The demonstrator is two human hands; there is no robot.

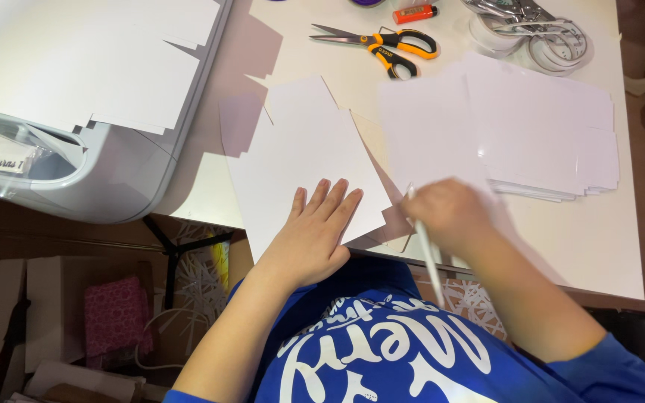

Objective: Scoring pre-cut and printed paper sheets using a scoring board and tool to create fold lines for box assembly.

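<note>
Card [300, 160], a cut white sheet with notched edges, lies at the near edge of the white desk [599, 246], a little left of centre in the head view. The left hand [315, 231] rests flat on its lower part, fingers spread and released, pointing to 12 o'clock. At 3 o'clock from it the right hand [449, 213] is blurred, clenched around a thin white stick [428, 250] whose end points to 6 o'clock, past the desk edge. A stack of white sheets [539, 134] sits at 1 o'clock of that hand. Orange-handled scissors [382, 43] lie at 12 o'clock, an orange tube [415, 13] just beyond, clear tape rolls [543, 37] at 2 o'clock. A grey-rimmed tray [113, 186] of white sheets fills 10 o'clock. Below the desk, cardboard boxes [54, 306] and a pink bundle [117, 317] stand on the floor at 8 o'clock.
</note>
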